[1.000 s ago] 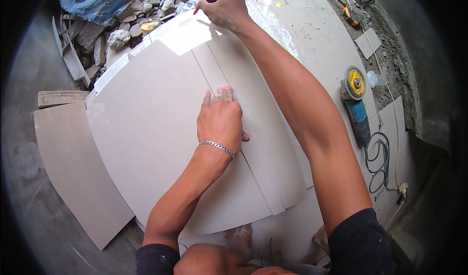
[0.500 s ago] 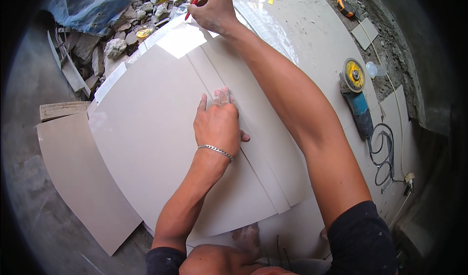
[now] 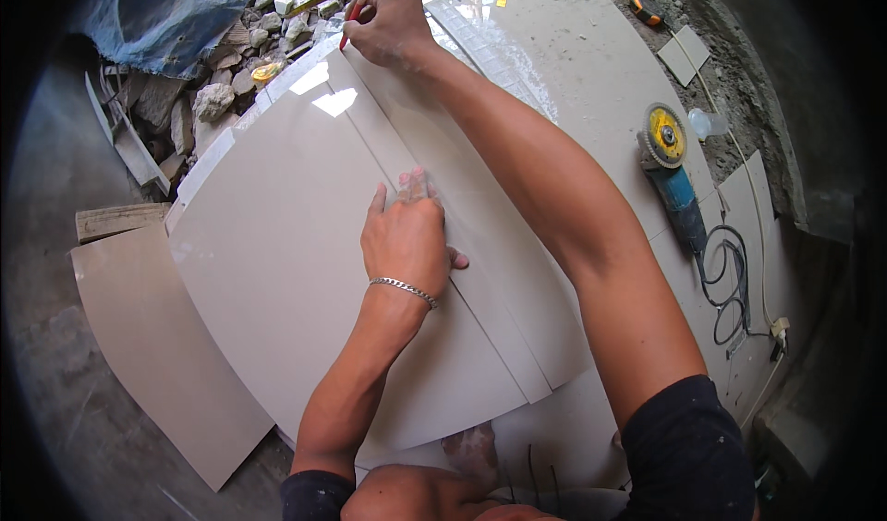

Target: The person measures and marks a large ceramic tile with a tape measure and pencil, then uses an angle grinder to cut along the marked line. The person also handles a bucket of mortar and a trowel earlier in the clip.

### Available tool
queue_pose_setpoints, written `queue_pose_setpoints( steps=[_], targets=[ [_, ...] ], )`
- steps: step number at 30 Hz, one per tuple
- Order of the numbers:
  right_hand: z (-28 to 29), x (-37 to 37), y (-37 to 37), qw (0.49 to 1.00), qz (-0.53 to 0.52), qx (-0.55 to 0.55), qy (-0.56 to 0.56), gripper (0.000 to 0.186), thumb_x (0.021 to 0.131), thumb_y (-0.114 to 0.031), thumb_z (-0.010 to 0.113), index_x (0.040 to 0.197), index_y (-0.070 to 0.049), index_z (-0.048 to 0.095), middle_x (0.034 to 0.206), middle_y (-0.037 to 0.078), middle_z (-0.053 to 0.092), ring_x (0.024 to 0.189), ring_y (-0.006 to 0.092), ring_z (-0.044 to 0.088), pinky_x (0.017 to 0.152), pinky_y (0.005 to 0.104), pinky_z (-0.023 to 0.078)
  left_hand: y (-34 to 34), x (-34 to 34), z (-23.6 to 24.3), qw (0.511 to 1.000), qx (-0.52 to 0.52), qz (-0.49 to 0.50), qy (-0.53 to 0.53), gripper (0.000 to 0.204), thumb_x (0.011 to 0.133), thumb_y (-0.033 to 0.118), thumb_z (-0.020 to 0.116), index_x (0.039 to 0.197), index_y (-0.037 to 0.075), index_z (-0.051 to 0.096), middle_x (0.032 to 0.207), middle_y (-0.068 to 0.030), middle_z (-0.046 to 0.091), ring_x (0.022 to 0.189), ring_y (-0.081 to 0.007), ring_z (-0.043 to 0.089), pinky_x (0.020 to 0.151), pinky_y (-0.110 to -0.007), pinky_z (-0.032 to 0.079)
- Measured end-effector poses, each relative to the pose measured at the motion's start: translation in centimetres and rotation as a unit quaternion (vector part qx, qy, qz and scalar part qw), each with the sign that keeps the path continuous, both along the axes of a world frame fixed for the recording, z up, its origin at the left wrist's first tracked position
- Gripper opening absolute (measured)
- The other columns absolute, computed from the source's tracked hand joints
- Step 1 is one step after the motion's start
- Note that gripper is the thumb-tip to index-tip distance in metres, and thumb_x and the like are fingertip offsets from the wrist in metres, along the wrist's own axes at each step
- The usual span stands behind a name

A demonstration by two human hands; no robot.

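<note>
My left hand (image 3: 404, 241) lies with fingers spread on a narrow beige strip (image 3: 504, 369), pressing it against the large glossy beige tile (image 3: 259, 244) beneath. Its thumb rests at the strip's right. My right hand (image 3: 386, 30) is closed round a slim red pencil or marker (image 3: 347, 31), held near the far end of the strip, with its tip on or just above the tile's surface. My right forearm stretches diagonally over the tile. Glare hides part of the far tile edge.
An angle grinder (image 3: 682, 212) with coiled cord lies at right, near a clear plastic cup (image 3: 707, 124) and tape measure (image 3: 650, 8). Rubble (image 3: 212, 105) and a blue tarp (image 3: 171, 8) are at far left, above a separate tile (image 3: 171, 355) and wood offcut (image 3: 120, 223).
My right hand with the red pencil has moved left and slightly toward me. My left hand stays pressed on the strip. The whole view has shifted slightly.
</note>
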State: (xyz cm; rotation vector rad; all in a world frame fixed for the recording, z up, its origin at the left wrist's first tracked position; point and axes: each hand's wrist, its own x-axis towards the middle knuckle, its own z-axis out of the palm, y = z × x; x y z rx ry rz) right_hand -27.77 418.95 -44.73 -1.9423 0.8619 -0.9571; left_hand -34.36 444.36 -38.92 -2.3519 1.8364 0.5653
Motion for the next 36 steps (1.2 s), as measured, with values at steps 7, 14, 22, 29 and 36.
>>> queue_pose_setpoints(
  steps=[7, 14, 22, 29, 36],
  targets=[
    [0.8, -1.9, -0.4, 0.997, 0.062, -0.014, 0.040, 0.022, 0.081, -0.020, 0.076, 0.095, -0.004, 0.080, 0.094, 0.013, 0.080, 0.084, 0.0238, 0.078, 0.082, 0.0333, 0.062, 0.1, 0.1, 0.0, 1.000, 0.001, 0.009, 0.010, 0.098, 0.062, 0.038, 0.094, 0.143, -0.005, 0.061, 0.159, -0.0219, 0.049, 0.145, -0.0291, 0.052, 0.128, -0.045, 0.032],
    [1.0, -1.0, -0.2, 1.000, 0.015, -0.017, 0.003, 0.022, 0.082, -0.020, 0.077, 0.097, -0.004, 0.080, 0.094, 0.013, 0.080, 0.086, 0.0224, 0.079, 0.082, 0.0321, 0.062, 0.0, 0.1, -0.1, 1.000, 0.009, 0.016, 0.019, 0.097, 0.062, 0.038, 0.095, 0.142, -0.005, 0.061, 0.159, -0.0227, 0.048, 0.144, -0.0297, 0.053, 0.127, -0.045, 0.033],
    [0.4, -0.5, -0.1, 1.000, 0.005, -0.006, 0.024, 0.021, 0.083, -0.020, 0.077, 0.097, -0.005, 0.080, 0.095, 0.012, 0.080, 0.087, 0.0220, 0.078, 0.084, 0.0319, 0.062, 0.2, 0.2, -0.2, 1.000, -0.002, 0.013, 0.021, 0.100, 0.061, 0.039, 0.095, 0.144, -0.005, 0.060, 0.159, -0.0223, 0.049, 0.143, -0.0306, 0.054, 0.127, -0.046, 0.035],
    [2.2, -3.7, 1.2, 0.991, 0.085, -0.053, 0.085, 0.021, 0.080, -0.020, 0.075, 0.094, -0.005, 0.080, 0.093, 0.015, 0.079, 0.083, 0.0278, 0.076, 0.080, 0.0353, 0.061, 0.2, 0.2, 0.0, 1.000, -0.001, 0.018, 0.017, 0.099, 0.060, 0.037, 0.097, 0.143, -0.004, 0.061, 0.160, -0.0206, 0.049, 0.142, -0.0313, 0.055, 0.125, -0.047, 0.038],
    [3.8, -8.0, 4.3, 0.987, 0.111, -0.014, 0.118, 0.021, 0.081, -0.018, 0.074, 0.095, -0.003, 0.079, 0.088, 0.017, 0.078, 0.079, 0.0268, 0.075, 0.076, 0.0358, 0.060, -0.1, 0.2, 0.1, 1.000, 0.004, 0.019, 0.016, 0.099, 0.059, 0.037, 0.097, 0.142, -0.004, 0.062, 0.160, -0.0202, 0.048, 0.141, -0.0322, 0.055, 0.124, -0.047, 0.039]
  ],
)
